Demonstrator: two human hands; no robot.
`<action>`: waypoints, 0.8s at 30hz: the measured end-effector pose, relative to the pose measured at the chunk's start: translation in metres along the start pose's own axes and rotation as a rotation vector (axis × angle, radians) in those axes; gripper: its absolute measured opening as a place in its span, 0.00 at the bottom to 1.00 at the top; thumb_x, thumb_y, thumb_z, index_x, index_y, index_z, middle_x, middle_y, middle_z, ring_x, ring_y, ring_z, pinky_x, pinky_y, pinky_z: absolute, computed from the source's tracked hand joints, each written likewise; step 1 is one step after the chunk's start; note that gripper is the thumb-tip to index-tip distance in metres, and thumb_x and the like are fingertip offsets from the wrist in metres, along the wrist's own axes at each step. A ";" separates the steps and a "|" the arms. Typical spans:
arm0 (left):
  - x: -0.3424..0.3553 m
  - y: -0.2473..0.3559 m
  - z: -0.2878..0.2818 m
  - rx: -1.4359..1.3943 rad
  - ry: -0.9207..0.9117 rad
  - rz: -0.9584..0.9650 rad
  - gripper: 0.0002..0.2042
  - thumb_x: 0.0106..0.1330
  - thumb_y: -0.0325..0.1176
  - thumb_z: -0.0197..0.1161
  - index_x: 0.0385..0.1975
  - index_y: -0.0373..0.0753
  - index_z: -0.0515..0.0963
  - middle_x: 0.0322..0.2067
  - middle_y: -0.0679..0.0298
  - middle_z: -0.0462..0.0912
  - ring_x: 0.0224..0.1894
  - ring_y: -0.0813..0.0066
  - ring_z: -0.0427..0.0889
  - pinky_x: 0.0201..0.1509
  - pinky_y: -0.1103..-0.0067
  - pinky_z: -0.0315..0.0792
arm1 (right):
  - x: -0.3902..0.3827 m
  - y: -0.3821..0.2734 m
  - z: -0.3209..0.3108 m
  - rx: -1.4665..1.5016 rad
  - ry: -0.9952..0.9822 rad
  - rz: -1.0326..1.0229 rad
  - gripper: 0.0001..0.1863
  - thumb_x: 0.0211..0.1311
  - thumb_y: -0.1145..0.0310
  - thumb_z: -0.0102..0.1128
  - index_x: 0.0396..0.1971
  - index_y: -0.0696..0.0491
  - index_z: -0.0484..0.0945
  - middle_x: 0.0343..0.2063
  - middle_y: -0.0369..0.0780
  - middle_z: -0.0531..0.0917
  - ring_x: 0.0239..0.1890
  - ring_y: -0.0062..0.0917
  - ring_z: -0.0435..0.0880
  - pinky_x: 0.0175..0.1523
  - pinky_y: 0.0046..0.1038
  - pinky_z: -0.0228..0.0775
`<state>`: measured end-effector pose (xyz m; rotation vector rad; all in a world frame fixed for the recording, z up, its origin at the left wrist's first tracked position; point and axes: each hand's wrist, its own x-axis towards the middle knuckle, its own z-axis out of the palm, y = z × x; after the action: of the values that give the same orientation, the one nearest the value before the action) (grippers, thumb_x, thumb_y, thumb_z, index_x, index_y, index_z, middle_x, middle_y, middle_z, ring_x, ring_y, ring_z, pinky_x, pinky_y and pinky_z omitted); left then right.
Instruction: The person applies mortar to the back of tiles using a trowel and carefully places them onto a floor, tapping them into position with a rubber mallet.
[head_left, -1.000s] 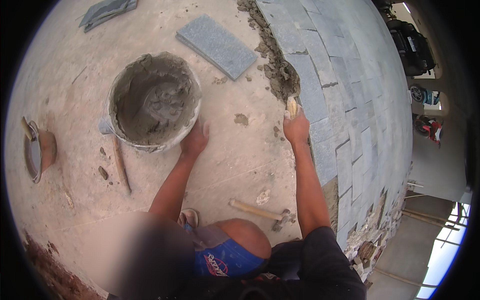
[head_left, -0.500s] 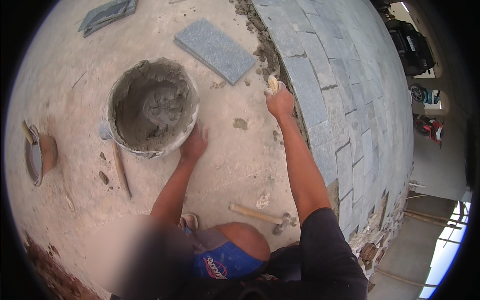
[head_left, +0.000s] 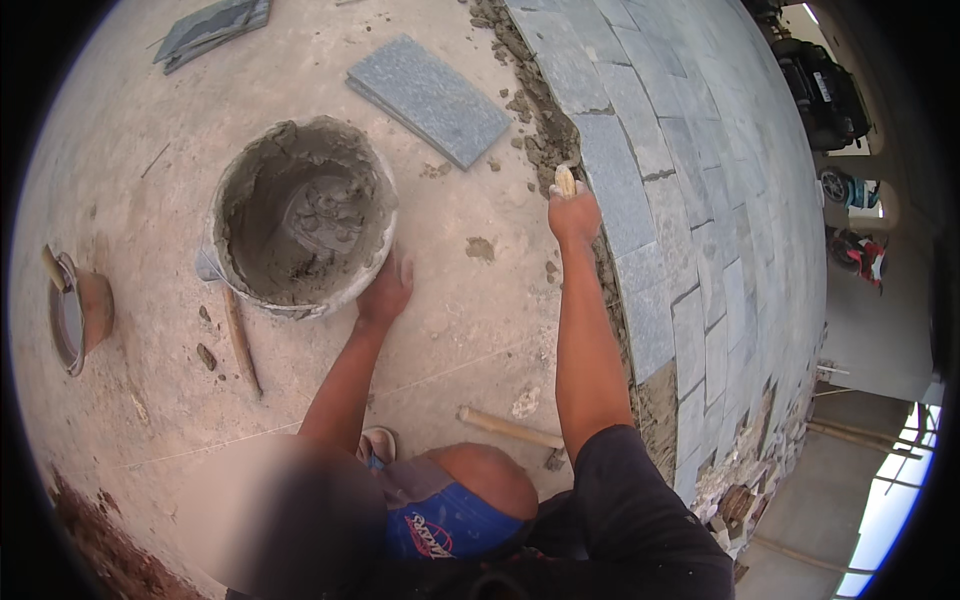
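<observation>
Handle (head_left: pixel 566 178): in the right hand (head_left: pixel 575 216), fingers clamped round it, end pointing away.
Mortar (head_left: pixel 541 118): just ahead of those fingers, long axis running alongside the tiles (head_left: pixel 612 165); right hand nearer.
Right arm: stretched forward.
Left hand (head_left: pixel 386 290): against the bucket (head_left: pixel 345 297); cannot tell whether gripping.

Bucket (head_left: pixel 340 300): rim crusted with pale grey mortar; base material cannot be determined. Mortar (head_left: pixel 325 215): matt, thick, lumpy, with a smoother, damp-looking area near the centre. Tool handle (head_left: pixel 565 182): light wood, matt. Bedding strip (head_left: pixel 545 120): rough, crumbly. Loose slabs (head_left: pixel 430 98): blue-grey stone, matt, finely grained upper face. Laid paving (head_left: pixel 615 185): similar stone, matt, slightly uneven. Floor (head_left: pixel 470 325): concrete-like, matt, dusty. Long shaft (head_left: pixel 240 345): brown wood, dull. Hammer handle (head_left: pixel 510 428): pale wood, matt. Shorts (head_left: pixel 458 515): blue cloth. Sleeve (head_left: pixel 640 490): black cloth, matt.
</observation>
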<state>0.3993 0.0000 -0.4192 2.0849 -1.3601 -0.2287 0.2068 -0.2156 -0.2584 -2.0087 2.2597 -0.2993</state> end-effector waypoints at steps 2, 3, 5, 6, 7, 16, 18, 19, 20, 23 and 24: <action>0.001 0.003 0.000 0.020 -0.009 -0.022 0.24 0.70 0.43 0.57 0.61 0.35 0.69 0.60 0.47 0.73 0.65 0.50 0.68 0.69 0.63 0.60 | -0.014 0.005 -0.007 0.025 0.006 -0.017 0.26 0.59 0.56 0.63 0.52 0.58 0.77 0.42 0.53 0.84 0.48 0.49 0.83 0.53 0.44 0.74; 0.002 0.005 0.000 0.032 -0.011 -0.036 0.25 0.70 0.43 0.57 0.61 0.35 0.69 0.59 0.47 0.73 0.65 0.50 0.68 0.69 0.63 0.59 | -0.023 0.005 -0.007 0.042 0.000 -0.035 0.25 0.60 0.57 0.63 0.52 0.57 0.77 0.42 0.53 0.84 0.47 0.49 0.83 0.53 0.44 0.74; 0.003 0.005 -0.002 0.039 0.005 -0.034 0.25 0.70 0.44 0.57 0.61 0.35 0.69 0.59 0.47 0.73 0.64 0.49 0.69 0.69 0.63 0.60 | -0.030 -0.002 -0.006 0.062 0.015 -0.081 0.25 0.60 0.58 0.62 0.53 0.57 0.76 0.41 0.53 0.84 0.46 0.50 0.83 0.52 0.45 0.74; 0.004 0.006 -0.003 0.044 0.013 -0.031 0.25 0.70 0.44 0.57 0.61 0.35 0.69 0.59 0.47 0.73 0.64 0.49 0.69 0.69 0.63 0.60 | -0.033 -0.007 -0.006 0.067 0.036 -0.109 0.25 0.60 0.58 0.62 0.53 0.58 0.76 0.40 0.54 0.85 0.46 0.50 0.83 0.52 0.45 0.74; 0.004 0.006 -0.004 0.036 0.006 -0.044 0.25 0.70 0.45 0.57 0.61 0.35 0.69 0.59 0.47 0.73 0.64 0.49 0.69 0.69 0.63 0.60 | -0.034 -0.011 -0.005 0.072 0.057 -0.139 0.26 0.59 0.58 0.63 0.53 0.58 0.75 0.39 0.54 0.85 0.45 0.50 0.83 0.52 0.46 0.74; 0.004 0.006 0.003 0.072 0.033 0.002 0.25 0.69 0.45 0.58 0.60 0.35 0.69 0.59 0.48 0.73 0.63 0.49 0.70 0.68 0.62 0.62 | 0.036 -0.066 0.014 0.018 0.023 -0.116 0.22 0.57 0.58 0.64 0.47 0.57 0.77 0.39 0.53 0.85 0.45 0.50 0.84 0.50 0.46 0.76; 0.001 0.005 0.000 0.070 0.045 0.016 0.25 0.69 0.44 0.58 0.60 0.35 0.69 0.59 0.48 0.73 0.63 0.49 0.70 0.68 0.62 0.61 | 0.048 -0.067 0.013 0.023 0.014 -0.129 0.22 0.58 0.58 0.64 0.47 0.57 0.77 0.39 0.53 0.85 0.46 0.49 0.84 0.51 0.46 0.75; 0.002 0.004 0.001 0.036 0.035 0.013 0.25 0.69 0.44 0.58 0.60 0.35 0.69 0.59 0.48 0.73 0.63 0.49 0.70 0.68 0.62 0.61 | 0.051 -0.065 0.012 0.024 0.012 -0.134 0.22 0.58 0.57 0.64 0.47 0.57 0.77 0.39 0.53 0.85 0.46 0.49 0.84 0.51 0.46 0.75; 0.003 -0.001 0.002 0.005 0.026 0.005 0.26 0.69 0.44 0.58 0.61 0.35 0.69 0.59 0.47 0.73 0.64 0.49 0.70 0.69 0.62 0.60 | 0.049 -0.066 0.011 0.026 0.013 -0.118 0.22 0.58 0.57 0.63 0.47 0.57 0.77 0.39 0.53 0.85 0.46 0.49 0.84 0.51 0.46 0.75; 0.001 -0.005 0.005 0.018 0.027 0.000 0.26 0.68 0.44 0.59 0.61 0.35 0.69 0.60 0.47 0.73 0.64 0.48 0.69 0.69 0.62 0.60 | 0.038 -0.063 0.008 0.041 0.041 -0.085 0.23 0.59 0.57 0.63 0.49 0.57 0.77 0.39 0.53 0.85 0.46 0.50 0.83 0.51 0.46 0.75; 0.000 -0.005 0.005 0.041 0.030 0.002 0.26 0.68 0.44 0.59 0.61 0.35 0.69 0.60 0.47 0.73 0.64 0.48 0.69 0.69 0.62 0.60 | 0.032 -0.058 0.011 0.051 0.061 -0.082 0.24 0.59 0.57 0.63 0.50 0.57 0.77 0.39 0.53 0.85 0.46 0.50 0.83 0.51 0.46 0.75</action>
<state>0.4008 -0.0009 -0.4260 2.1114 -1.3597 -0.1691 0.2613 -0.2545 -0.2554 -2.0972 2.1844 -0.4265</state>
